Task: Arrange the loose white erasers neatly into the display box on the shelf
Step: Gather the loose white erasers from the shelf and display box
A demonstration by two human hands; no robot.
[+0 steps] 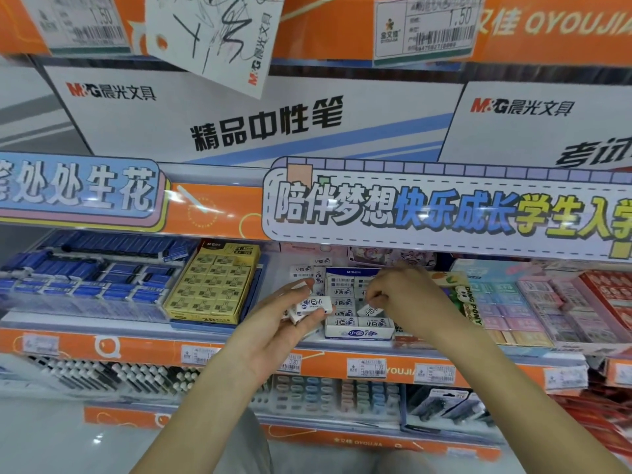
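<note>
A white and blue display box sits on the middle shelf, partly filled with rows of white erasers. My left hand hovers just left of the box, shut on several white erasers stacked in its fingers. My right hand reaches over the box from the right and pinches one white eraser tilted above the rows. A few loose white erasers lie on the shelf behind and to the left of the box.
A yellow eraser box stands left of the display box, with blue eraser trays further left. Colourful eraser boxes fill the shelf on the right. A banner strip overhangs the shelf. Pens fill the shelf below.
</note>
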